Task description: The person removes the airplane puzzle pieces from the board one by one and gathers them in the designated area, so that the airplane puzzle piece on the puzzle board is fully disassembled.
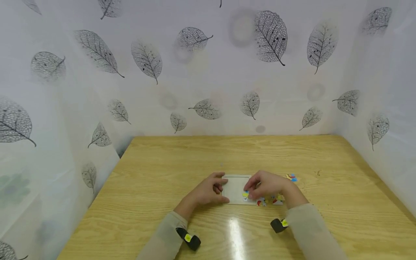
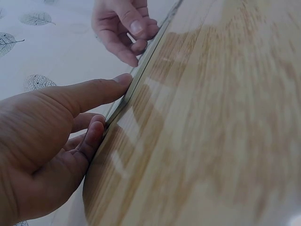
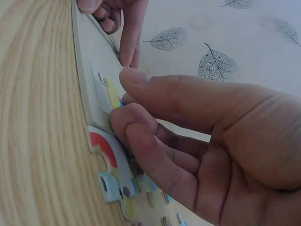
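Observation:
A shallow white puzzle tray (image 1: 234, 187) with a raised rim lies flat on the table. My left hand (image 1: 209, 189) holds its left side, thumb at the near edge and a finger towards the far corner. Over the tray's right part, my right hand (image 1: 268, 183) pinches a jigsaw piece (image 1: 245, 196) with yellow, blue and white on it. The right wrist view shows this piece (image 3: 111, 94) low against the tray, partly covered by thumb and fingertips. Just off the tray's near right corner lies a piece with a red patch (image 3: 104, 147).
More jigsaw pieces (image 1: 277, 199) lie beside the tray under the right hand, partly hidden. Another piece (image 1: 291, 177) rests farther back, right of the wrist. The wooden table (image 1: 162, 155) meets leaf-printed white sheeting (image 1: 221, 79) at the back and sides.

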{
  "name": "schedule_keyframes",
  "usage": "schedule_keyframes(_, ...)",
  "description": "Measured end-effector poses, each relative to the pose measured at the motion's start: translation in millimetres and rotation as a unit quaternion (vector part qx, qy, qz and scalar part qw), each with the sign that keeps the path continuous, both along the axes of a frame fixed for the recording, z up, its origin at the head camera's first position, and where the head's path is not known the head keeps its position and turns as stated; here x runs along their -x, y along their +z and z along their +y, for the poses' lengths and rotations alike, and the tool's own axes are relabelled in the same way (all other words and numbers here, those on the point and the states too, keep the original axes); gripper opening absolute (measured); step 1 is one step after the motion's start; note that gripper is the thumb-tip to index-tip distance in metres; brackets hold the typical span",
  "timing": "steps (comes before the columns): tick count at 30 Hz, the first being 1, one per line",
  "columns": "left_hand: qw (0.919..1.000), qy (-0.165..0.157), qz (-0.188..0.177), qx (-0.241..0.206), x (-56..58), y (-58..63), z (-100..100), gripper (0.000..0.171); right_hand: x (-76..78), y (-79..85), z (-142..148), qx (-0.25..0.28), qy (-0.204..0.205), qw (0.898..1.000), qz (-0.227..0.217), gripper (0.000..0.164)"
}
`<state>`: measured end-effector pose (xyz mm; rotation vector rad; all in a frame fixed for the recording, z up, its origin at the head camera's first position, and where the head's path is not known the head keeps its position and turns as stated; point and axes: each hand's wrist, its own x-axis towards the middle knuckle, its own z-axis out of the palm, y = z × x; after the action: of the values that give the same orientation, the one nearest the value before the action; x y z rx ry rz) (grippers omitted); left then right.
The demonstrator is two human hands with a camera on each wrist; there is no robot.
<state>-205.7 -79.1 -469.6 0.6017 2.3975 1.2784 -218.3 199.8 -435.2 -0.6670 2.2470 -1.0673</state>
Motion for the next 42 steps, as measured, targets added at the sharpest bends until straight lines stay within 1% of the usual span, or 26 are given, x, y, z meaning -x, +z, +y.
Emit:
schedule_keyframes(6,1.0000,0.002,-0.003,0.000,0.7,-1.1,0,0.070,-0.2,1.2,-5,-0.003,-0.004,1.000,-0.005,0.022)
schedule_keyframes(11,1.0000,0.002,-0.001,0.002,0.9,-2.3,-1,0.069,-2.2,3.5,-7,0.001,-0.012,1.000,-0.021,0.022)
schedule_keyframes(19,1.0000,0.002,-0.003,0.001,0.7,-2.0,0,0.070,-3.5,3.3,-7,0.003,-0.018,0.999,-0.031,0.017)
schedule_keyframes(23,0.9999,0.006,-0.006,0.005,0.7,-1.5,0,0.070,-2.7,3.9,-6,0.012,-0.020,0.999,-0.028,0.014)
schedule_keyframes(30,1.0000,-0.001,-0.003,-0.002,1.1,-2.1,0,0.071,-0.5,4.8,-1,0.022,-0.033,0.999,-0.017,0.011)
schedule_keyframes(35,1.0000,0.001,-0.005,-0.001,1.6,-1.9,0,0.071,-0.7,6.4,6,0.027,-0.023,0.999,-0.019,0.012)
schedule_keyframes(42,0.9999,0.006,-0.010,0.004,0.7,-0.2,0,0.072,-2.3,11.0,19,0.037,-0.004,0.998,-0.047,0.020)
